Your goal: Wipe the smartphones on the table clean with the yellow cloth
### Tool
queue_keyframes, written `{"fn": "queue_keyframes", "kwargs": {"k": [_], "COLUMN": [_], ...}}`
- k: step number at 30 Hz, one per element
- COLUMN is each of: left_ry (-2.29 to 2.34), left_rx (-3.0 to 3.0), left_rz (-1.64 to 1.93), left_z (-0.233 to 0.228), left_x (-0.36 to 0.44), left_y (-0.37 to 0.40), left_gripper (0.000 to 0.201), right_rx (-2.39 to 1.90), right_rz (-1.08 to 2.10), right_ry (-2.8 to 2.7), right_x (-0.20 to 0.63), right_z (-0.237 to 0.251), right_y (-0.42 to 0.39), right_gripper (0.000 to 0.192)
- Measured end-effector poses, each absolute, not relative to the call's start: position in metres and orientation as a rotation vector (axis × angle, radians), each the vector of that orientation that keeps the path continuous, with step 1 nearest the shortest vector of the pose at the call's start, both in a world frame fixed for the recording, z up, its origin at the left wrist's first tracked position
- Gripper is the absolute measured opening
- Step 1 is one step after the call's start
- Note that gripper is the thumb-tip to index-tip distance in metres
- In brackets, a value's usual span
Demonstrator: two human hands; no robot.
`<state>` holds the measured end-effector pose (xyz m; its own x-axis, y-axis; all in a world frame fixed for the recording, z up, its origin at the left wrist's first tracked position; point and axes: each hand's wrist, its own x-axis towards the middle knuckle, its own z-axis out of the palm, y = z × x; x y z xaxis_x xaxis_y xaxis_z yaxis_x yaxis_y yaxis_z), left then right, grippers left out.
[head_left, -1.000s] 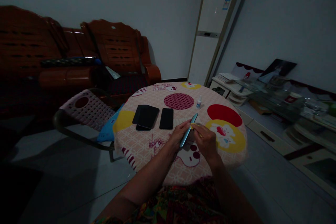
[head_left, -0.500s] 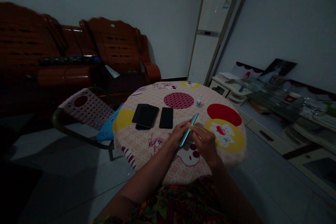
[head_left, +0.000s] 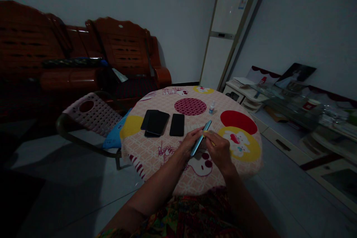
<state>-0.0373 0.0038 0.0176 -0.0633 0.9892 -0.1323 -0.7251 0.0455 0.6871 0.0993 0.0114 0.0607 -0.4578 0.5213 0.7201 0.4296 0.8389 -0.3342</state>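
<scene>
My left hand [head_left: 190, 142] is closed around a phone [head_left: 200, 140], tilted on its side so that its shiny light-blue edge faces up. Pinched in my right hand [head_left: 218, 150] is a thin yellow stick-like tool [head_left: 205, 134], its front end against or very near the phone's edge; its tip is too small to make out. Beyond my hands, a black phone [head_left: 176, 125] lies flat on the patterned tablecloth [head_left: 152, 148]. To its left is an overlapping stack of dark phone-like slabs [head_left: 157, 122]. A small clear spray bottle [head_left: 212, 108] stands upright farther back.
A woven chair [head_left: 93, 115] with a blue cushion [head_left: 114, 134] adjoins the table's left side. Behind it stands a wooden sofa [head_left: 122, 50]. At the right are a low white cabinet [head_left: 275, 135] and a glass shelf [head_left: 290, 104]; a tall white air conditioner [head_left: 220, 55] fills the corner.
My right hand and the yellow tool have shifted very slightly at the phone's edge. The view has moved a touch; the grip of both hands is the same.
</scene>
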Motion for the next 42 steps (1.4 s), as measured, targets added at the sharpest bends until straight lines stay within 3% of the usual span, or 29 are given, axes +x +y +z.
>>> {"fn": "queue_keyframes", "kwargs": {"k": [42], "left_ry": [0.651], "left_rx": [0.495], "left_rz": [1.495], "left_z": [0.014], "left_x": [-0.040], "left_y": [0.005], "left_gripper": [0.057], "right_rx": [-0.727], "right_rz": [0.338], "right_ry": [-1.934], "right_x": [0.092], "right_z": [0.055], "right_y": [0.006], "right_gripper": [0.025]}}
